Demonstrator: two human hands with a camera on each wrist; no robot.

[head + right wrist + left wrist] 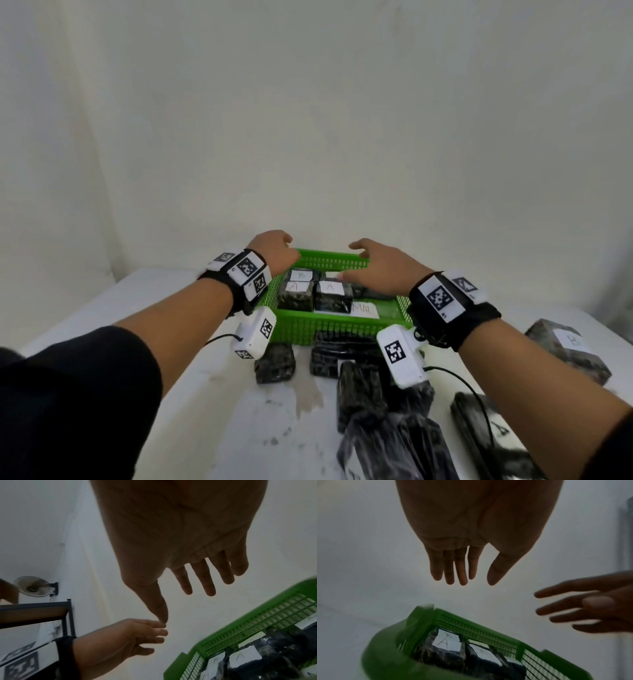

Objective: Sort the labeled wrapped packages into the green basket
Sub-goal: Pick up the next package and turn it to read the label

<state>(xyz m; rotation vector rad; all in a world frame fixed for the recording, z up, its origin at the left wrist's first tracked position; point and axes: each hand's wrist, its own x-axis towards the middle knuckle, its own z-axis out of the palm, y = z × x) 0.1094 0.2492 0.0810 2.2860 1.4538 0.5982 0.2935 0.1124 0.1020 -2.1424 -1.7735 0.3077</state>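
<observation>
Both the left hand (274, 250) and the right hand (380, 267) are held over the green basket (329, 325) with fingers straight and nothing gripped. Labeled wrapped packages (313, 294) are seen inside the basket, and others (387, 394) are left on the white table (85, 318) in front of it.

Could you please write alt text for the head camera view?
Both hands, left and right, reach open and empty over a green basket holding dark wrapped packages labeled A and B. More packages lie on the white table.

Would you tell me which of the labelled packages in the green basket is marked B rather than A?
The B package in the far-left corner of the green basket; the two packages in front read A.
</observation>
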